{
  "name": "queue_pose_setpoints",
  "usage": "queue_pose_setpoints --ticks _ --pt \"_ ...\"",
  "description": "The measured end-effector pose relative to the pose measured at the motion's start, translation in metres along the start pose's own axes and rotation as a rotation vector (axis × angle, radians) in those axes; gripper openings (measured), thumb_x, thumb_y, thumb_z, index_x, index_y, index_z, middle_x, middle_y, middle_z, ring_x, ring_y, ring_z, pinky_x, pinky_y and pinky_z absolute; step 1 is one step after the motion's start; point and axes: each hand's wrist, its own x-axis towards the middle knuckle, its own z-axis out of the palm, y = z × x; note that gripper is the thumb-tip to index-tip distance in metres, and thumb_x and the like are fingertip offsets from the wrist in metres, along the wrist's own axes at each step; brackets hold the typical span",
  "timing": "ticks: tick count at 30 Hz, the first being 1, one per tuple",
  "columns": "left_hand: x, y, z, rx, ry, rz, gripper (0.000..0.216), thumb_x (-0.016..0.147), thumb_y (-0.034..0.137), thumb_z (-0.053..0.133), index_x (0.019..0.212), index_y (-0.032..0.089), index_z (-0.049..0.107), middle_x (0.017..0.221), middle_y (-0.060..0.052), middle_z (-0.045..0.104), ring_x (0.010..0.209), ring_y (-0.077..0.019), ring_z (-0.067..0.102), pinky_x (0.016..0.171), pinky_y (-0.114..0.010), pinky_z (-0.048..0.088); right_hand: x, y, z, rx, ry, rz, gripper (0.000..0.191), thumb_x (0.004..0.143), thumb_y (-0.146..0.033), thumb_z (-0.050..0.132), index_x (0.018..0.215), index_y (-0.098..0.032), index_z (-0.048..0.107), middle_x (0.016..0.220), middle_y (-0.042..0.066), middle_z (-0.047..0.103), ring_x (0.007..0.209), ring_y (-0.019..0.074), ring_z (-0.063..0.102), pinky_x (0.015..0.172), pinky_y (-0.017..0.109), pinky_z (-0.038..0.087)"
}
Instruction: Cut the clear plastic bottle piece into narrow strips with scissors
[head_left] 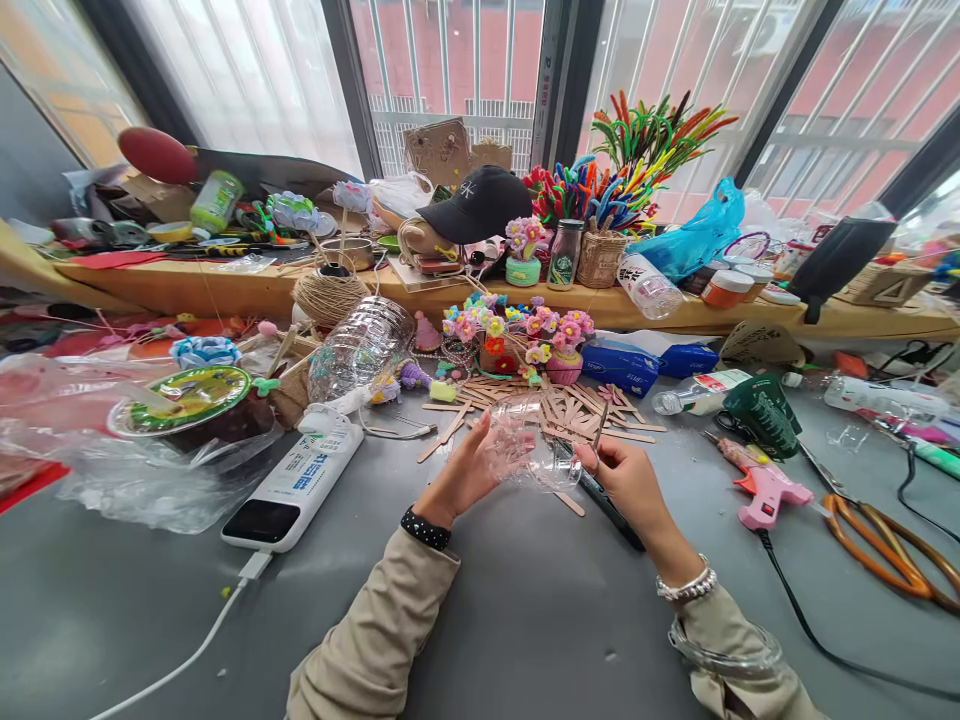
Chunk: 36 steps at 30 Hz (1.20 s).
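My left hand (480, 465) is wrapped round one side of a clear cut plastic bottle piece (529, 440), keeping it tilted above the table. My right hand (621, 480) is closed at the piece's right end, its thumb and fingers pinching a thin metal blade (601, 425) that points upward. Whether this blade belongs to scissors or a knife is unclear. A dark, long-handled tool (611, 510) lies on the table beneath the right hand. Flat wooden craft sticks (457, 430) are heaped just behind both hands, some partly covered by the plastic.
On the left are a white power bank (300, 490) with a cable and a round plastic-lidded bowl (187, 400). To the right lie a pink glue gun (765, 480) and large orange-handled scissors (877, 540). Behind stand craft flowers (495, 325) and a cluttered wooden ledge (255, 290).
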Motion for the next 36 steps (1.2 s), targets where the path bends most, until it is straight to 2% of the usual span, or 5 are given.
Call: queue_pose_setpoints --ticks 5,12,21,32,36 --pt "-0.005 0.002 0.004 0.09 -0.077 -0.104 0.076 0.073 0.063 0.051 0.131 0.015 0.039 0.112 -0.018 0.062 0.101 -0.0334 0.06 0.091 -0.048 0.038 0.0 0.0 -0.002 0.019 0.015 0.026 0.048 0.073 -0.059 0.049 0.057 -0.015 0.059 0.052 -0.002 0.04 0.053 0.0111 0.035 0.049 0.024 0.028" --pt "-0.001 0.003 0.007 0.096 0.025 0.195 0.071 0.068 0.045 0.066 0.13 0.022 0.041 0.113 -0.011 0.06 0.095 -0.0266 0.061 0.083 -0.039 0.045 0.003 0.002 -0.007 -0.019 -0.053 0.102 0.061 0.074 -0.069 0.042 0.053 -0.016 0.062 0.043 -0.004 0.035 0.046 0.0102 0.033 0.047 0.024 0.026" --pt "-0.004 0.003 0.009 0.114 0.078 0.284 0.068 0.067 0.036 0.067 0.129 0.027 0.039 0.118 -0.009 0.057 0.101 -0.0267 0.057 0.087 -0.04 0.043 0.003 0.002 -0.002 -0.072 -0.225 0.055 0.061 0.076 -0.07 0.036 0.055 -0.017 0.059 0.05 0.0 0.05 0.051 0.0134 0.043 0.051 0.025 0.031" --pt "-0.006 0.003 0.011 -0.001 -0.001 0.219 0.082 0.065 0.028 0.069 0.136 0.032 0.027 0.116 -0.008 0.058 0.106 -0.0286 0.057 0.096 -0.05 0.036 0.004 0.0 -0.005 0.182 -0.154 0.251 0.046 0.059 -0.064 0.06 0.058 -0.018 0.052 0.047 -0.006 0.039 0.045 0.0092 0.031 0.044 0.023 0.024" --pt "-0.006 0.006 0.01 -0.077 0.016 0.21 0.089 0.063 0.042 0.072 0.138 0.033 0.024 0.118 -0.009 0.056 0.107 -0.0288 0.056 0.097 -0.05 0.035 0.005 -0.001 -0.006 0.298 -0.15 0.321 0.046 0.054 -0.06 0.066 0.066 -0.017 0.056 0.05 -0.005 0.044 0.045 0.0095 0.037 0.045 0.024 0.03"
